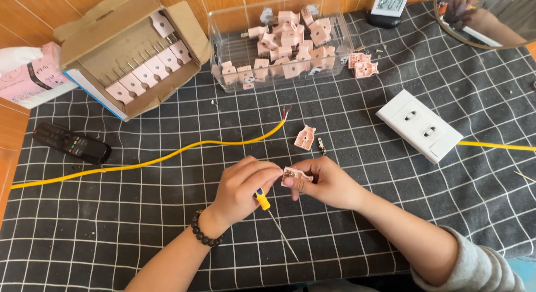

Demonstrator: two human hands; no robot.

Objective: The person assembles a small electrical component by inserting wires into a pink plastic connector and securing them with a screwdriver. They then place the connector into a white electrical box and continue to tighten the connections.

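My right hand pinches a small pink plug part with metal contacts, held just above the checked cloth. My left hand touches the same part with its fingertips and also grips a screwdriver with a yellow and blue handle, its thin shaft pointing down toward me. A pink plug cover and a small metal piece lie on the cloth just beyond my hands. A yellow cable with bared wire ends runs from the left edge to the middle.
A clear plastic box holds several pink plug parts. A cardboard box with pink pieces sits at the back left. A black remote, a white double socket, a tissue pack and a small clock surround the area.
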